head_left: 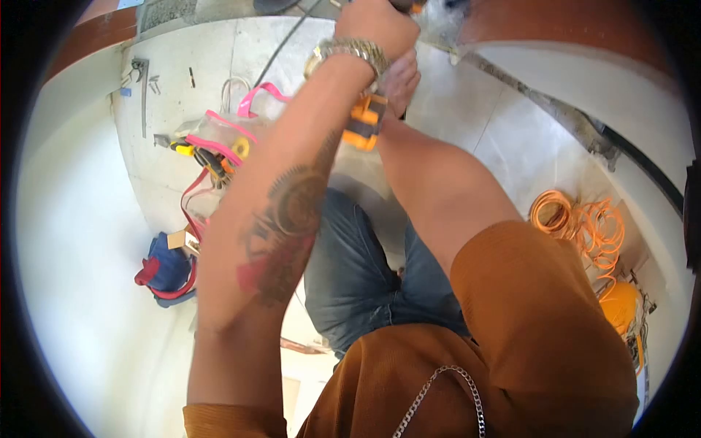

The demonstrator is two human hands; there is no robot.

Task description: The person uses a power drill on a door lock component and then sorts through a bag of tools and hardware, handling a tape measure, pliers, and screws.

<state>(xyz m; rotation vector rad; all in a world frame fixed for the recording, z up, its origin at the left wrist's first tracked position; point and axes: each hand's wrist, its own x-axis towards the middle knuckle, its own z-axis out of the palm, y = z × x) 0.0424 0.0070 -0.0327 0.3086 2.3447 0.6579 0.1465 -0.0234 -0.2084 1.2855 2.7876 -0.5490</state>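
Note:
My left hand is at the top of the view, closed, with a metal watch on its wrist. Its fingertips are hidden, and a dark shape shows just beyond it. Below that wrist is the battery end of a yellow and black cordless power tool; its front part is covered by my left arm. My right hand, partly hidden behind the left wrist, appears wrapped around the tool's handle. Both arms stretch forward over my bent knees.
At left lies a clear bag with pink straps, with hand tools beside it. A blue and red bag sits nearer. Coiled orange hose and a yellow machine are at right. A dark cable crosses the tiled floor.

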